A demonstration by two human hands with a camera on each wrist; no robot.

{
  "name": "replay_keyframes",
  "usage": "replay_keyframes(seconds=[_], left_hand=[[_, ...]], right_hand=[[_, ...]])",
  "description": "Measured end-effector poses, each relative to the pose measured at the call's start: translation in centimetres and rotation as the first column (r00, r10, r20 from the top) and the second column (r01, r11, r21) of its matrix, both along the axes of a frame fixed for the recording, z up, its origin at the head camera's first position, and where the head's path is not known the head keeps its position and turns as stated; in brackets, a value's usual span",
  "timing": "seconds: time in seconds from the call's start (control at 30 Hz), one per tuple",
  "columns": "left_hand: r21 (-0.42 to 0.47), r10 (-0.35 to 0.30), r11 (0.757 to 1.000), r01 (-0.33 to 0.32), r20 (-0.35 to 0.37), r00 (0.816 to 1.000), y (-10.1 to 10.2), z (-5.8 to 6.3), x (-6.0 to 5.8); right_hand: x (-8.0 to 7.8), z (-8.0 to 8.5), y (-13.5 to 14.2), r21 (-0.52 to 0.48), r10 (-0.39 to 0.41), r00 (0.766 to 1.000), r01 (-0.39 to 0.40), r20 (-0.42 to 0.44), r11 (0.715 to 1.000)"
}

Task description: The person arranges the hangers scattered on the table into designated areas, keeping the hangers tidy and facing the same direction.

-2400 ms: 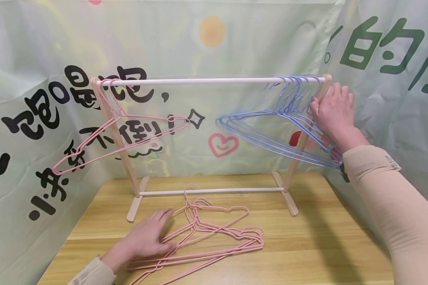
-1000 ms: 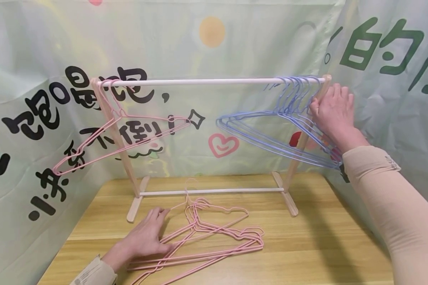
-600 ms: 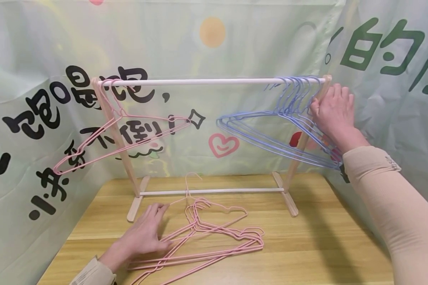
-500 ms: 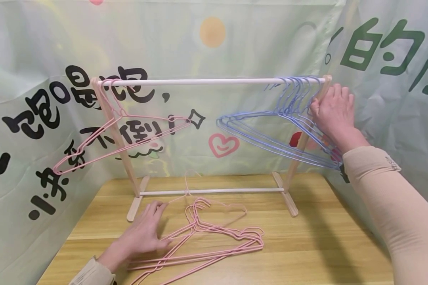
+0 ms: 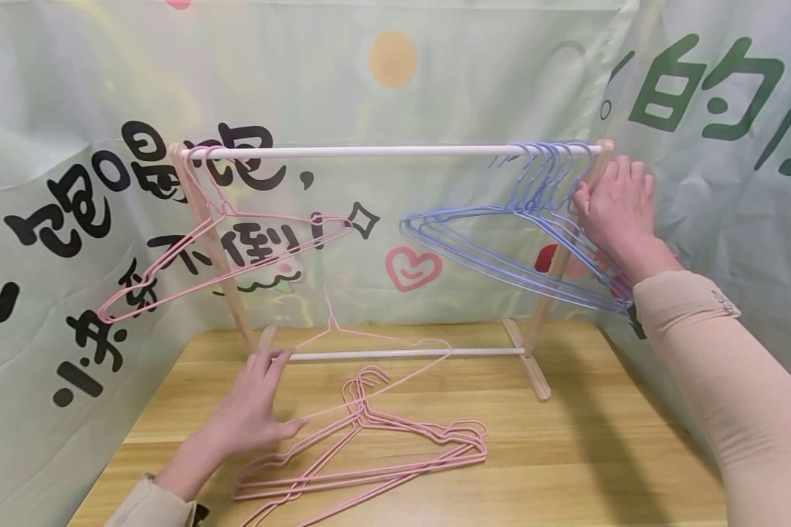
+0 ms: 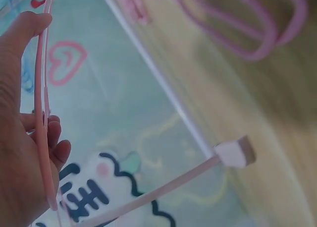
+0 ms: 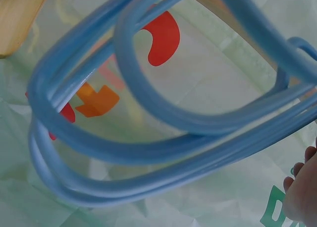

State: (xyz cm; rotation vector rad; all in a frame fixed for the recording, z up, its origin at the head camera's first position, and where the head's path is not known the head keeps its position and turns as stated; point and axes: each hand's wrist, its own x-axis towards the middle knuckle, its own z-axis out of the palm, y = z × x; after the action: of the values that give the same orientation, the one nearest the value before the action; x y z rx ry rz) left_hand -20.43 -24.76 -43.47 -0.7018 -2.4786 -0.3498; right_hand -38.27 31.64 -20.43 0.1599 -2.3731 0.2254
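1. Pink wire makes up the hanger (image 5: pixel 376 336) pinched between the thumb and fingers of the left hand (image 5: pixel 253 406); it is held above the table, hook upward, in front of the rack's lower bar (image 5: pixel 402 354).
2. The right hand (image 5: pixel 618 208) grips the wooden right post (image 5: pixel 540 318) near its top.
3. Beneath the raised hanger, a pile of pink hangers (image 5: pixel 422 423) lies on the table (image 5: pixel 534 468), a wood-grain top with a soft shadow at right.
4. On the white top bar (image 5: pixel 395 151), blue hangers (image 5: pixel 534 210) cluster at the right end, two pink ones at the left.
5. Pale green printed cloth (image 5: pixel 303 58) encloses the back and sides.
6. Its writing is Chinese: black characters (image 5: pixel 258 244) at left, including 倒, and a large green 的 (image 5: pixel 695 66) at right. Print on the right cuff (image 5: pixel 723 298) is too small to read.
7. Half a second ago the held hanger was lower, nearer the pile; it has risen and shifted left. The right hand and hung hangers match that earlier view.
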Motion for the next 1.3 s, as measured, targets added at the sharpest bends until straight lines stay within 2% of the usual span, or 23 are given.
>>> replay_keyframes(seconds=[0.23, 0.4, 0.53, 0.73, 0.87, 1.0, 1.17, 1.3], left_hand=[[-0.001, -0.01, 1.0, 0.01, -0.13, 0.991, -0.8, 2.6, 0.1], [0.002, -0.004, 1.0, 0.004, -0.233, 0.972, -1.5, 4.6, 0.1], [0.006, -0.028, 1.0, 0.031, -0.292, 0.956, -2.3, 6.4, 0.1], [0.026, -0.034, 0.999, 0.047, -0.38, 0.924, -3.3, 9.2, -0.1], [0.044, -0.021, 0.998, 0.046, -0.451, 0.892, -3.9, 11.1, -0.3], [0.043, 0.004, 0.999, 0.02, -0.487, 0.873, -4.5, 12.9, -0.5], [0.036, 0.043, 0.999, -0.029, -0.482, 0.875, -5.2, 14.8, -0.6], [0.015, 0.044, 0.999, -0.042, -0.503, 0.863, -5.8, 16.0, -1.1]], right_hand=[[0.1, -0.1, 0.2, -0.004, -0.001, 1.0, 0.001, 0.01, 1.0], [0.1, -0.1, 0.3, -0.006, 0.001, 1.0, -0.001, 0.013, 1.0], [0.1, -0.1, 0.2, -0.005, -0.001, 1.0, 0.001, 0.017, 1.0], [0.1, -0.1, 0.1, -0.004, 0.0, 1.0, 0.0, -0.003, 1.0], [0.0, -0.1, 0.1, -0.002, -0.003, 1.0, 0.003, -0.006, 1.0], [0.0, 0.0, 0.1, -0.002, -0.005, 1.0, 0.005, -0.004, 1.0], [0.0, 0.0, 0.0, 0.002, -0.008, 1.0, 0.008, 0.005, 1.0], [0.0, 0.0, 0.0, 0.004, -0.008, 1.0, 0.008, 0.009, 1.0]])
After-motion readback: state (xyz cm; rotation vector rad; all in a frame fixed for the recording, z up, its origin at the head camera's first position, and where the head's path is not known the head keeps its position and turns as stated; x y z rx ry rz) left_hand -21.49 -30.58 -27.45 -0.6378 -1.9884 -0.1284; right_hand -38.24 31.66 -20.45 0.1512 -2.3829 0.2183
